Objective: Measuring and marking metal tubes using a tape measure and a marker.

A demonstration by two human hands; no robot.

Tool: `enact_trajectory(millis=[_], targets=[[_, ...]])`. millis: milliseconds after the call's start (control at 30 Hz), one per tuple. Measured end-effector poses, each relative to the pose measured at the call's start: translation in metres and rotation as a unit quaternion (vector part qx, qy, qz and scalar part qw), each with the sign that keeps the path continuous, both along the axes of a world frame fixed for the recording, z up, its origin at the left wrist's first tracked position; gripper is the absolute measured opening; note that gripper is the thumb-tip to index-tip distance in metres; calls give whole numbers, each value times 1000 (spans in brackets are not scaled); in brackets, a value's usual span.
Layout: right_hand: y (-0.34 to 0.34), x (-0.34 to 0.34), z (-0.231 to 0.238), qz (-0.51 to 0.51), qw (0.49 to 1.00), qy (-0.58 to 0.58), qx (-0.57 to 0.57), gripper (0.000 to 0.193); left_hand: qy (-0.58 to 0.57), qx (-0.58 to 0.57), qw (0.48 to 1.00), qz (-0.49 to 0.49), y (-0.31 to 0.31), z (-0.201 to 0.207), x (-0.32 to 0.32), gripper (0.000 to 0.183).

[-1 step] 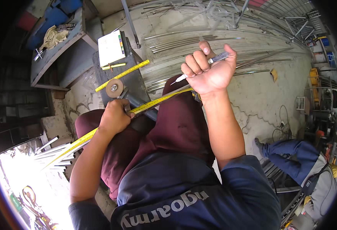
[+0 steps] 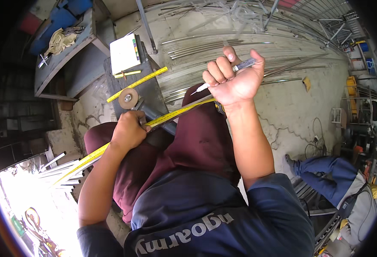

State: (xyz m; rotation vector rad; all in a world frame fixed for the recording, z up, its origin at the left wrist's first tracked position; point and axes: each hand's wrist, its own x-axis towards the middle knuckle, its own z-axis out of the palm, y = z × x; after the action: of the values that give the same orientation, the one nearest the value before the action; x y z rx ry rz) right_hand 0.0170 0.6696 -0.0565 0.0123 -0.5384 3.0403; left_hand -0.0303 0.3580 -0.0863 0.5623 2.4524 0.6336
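Observation:
My left hand (image 2: 130,132) is closed around a yellow tape measure blade (image 2: 171,115) and a thin metal bar lying along it. The blade runs slantwise across my thighs, from the bright lower left up toward my right wrist. Partly hidden behind that wrist is the dark and yellow tape case (image 2: 219,107). Raised above the bar, my right hand (image 2: 237,81) grips a white marker pen (image 2: 202,88) between curled fingers and thumb, its tip pointing left and down. Just beyond my left hand lies an angle grinder with a round brown disc (image 2: 128,98).
A dark bench (image 2: 152,92) holds a yellow measuring strip (image 2: 139,83) and an open notebook (image 2: 123,55). Several metal rods (image 2: 214,48) lie on the floor ahead. At left stands a metal table (image 2: 79,47) with a cloth. Another person's legs (image 2: 330,171) show at right.

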Motion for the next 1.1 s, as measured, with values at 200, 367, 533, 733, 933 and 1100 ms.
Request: enact_trajectory(millis=[200, 367, 533, 733, 933, 1100], targets=[[-5, 0, 0, -24, 1000, -20, -1, 52, -5, -7, 1000, -10, 0, 2, 0, 22], [-10, 0, 12, -9, 997, 40, 65, 80, 12, -28, 1000, 3, -3, 1, 0, 25], [-19, 0, 15, 29, 972, 94, 215, 84, -11, -15, 1000, -1, -4, -1, -2, 24], [-26, 12, 6, -68, 833, 30, 549, 67, -9, -16, 1000, -2, -4, -2, -3, 24], [-61, 15, -39, -59, 667, 117, 733, 23, -20, -34, 999, 0, -2, -3, -4, 24], [-82, 17, -65, 13, 613, 175, 770, 39, -20, -36, 999, 1, -1, -3, -3, 24]])
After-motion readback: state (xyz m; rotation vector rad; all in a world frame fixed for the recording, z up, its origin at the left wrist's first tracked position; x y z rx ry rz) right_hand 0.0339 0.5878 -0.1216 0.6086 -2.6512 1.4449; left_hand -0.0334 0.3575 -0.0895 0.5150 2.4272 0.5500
